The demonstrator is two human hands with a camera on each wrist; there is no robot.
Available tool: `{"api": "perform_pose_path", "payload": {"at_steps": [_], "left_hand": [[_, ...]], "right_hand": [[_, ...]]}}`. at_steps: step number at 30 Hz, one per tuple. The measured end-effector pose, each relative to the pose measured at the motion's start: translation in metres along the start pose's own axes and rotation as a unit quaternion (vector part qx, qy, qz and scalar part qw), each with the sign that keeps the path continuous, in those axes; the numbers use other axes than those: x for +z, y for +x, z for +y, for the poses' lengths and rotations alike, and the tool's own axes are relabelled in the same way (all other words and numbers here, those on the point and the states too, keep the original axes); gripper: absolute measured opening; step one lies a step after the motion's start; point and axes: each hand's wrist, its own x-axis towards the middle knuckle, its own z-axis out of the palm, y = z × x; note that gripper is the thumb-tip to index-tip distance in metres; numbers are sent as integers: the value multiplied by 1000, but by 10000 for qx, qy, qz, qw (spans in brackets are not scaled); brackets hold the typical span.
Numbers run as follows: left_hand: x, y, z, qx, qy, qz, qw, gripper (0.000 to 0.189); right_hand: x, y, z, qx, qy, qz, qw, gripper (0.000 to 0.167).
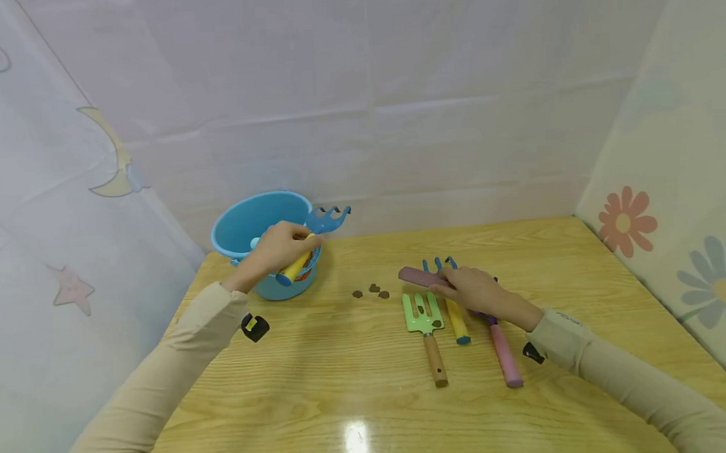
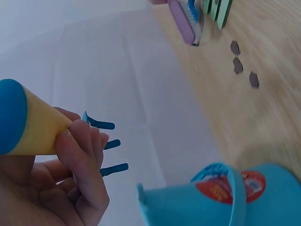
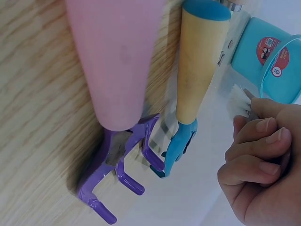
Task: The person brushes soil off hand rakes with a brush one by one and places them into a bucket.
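Note:
My left hand point(image 1: 280, 246) grips a small hand rake by its yellow handle point(image 1: 295, 265), blue tines point(image 1: 328, 219) pointing up and right. It is at the near rim of a light blue bucket point(image 1: 286, 290) and overlaps it in the head view. My right hand point(image 1: 480, 292) holds a brush point(image 1: 420, 277) with a mauve back; its white bristles point(image 3: 239, 100) show in the right wrist view. Below that hand lie a green fork point(image 1: 423, 316) with a wooden handle, a second yellow-handled blue rake point(image 1: 458, 323) and a purple rake point(image 3: 96, 181) with a pink handle.
Several small brown bits point(image 1: 374, 289) lie on the wooden table point(image 1: 274, 409) between the bucket and the green fork, and some are on the fork itself. Printed cloth walls point(image 1: 371, 151) stand behind the table and along both sides.

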Motion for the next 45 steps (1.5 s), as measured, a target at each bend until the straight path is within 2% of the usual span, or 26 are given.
{"api": "perform_pose_path", "payload": {"at_steps": [5, 13, 19, 23, 26, 33, 39, 45], "left_hand": [[-19, -3, -6, -151, 171, 135, 9996, 38], [-47, -7, -12, -566, -192, -219, 9980, 43], [-62, -5, -18, -737, -167, -337, 9966, 45], [-70, -5, -25, -1006, -90, -417, 9940, 43], [-74, -4, -31, -1246, -118, -406, 9913, 43], [-80, -2, -44, -1576, -697, -456, 9840, 37], [-81, 2, -53, -1826, -453, -243, 9818, 37], [-82, 10, -62, -1822, -89, 24, 9832, 38]], "right_hand": [[1, 1, 0, 9, 7, 10, 10000, 26], [-1, -2, -1, 108, 109, -14, 9999, 28], [-3, -4, 0, 77, 93, 19, 9999, 28], [-2, -3, 0, 83, 135, 9, 9999, 26], [-1, -2, 0, 94, 163, -3, 9998, 24], [1, -1, 1, 21, 163, 19, 9999, 23], [1, -1, 0, -23, 44, 60, 10000, 25], [3, -1, 1, -94, 69, 115, 9999, 28]]}}
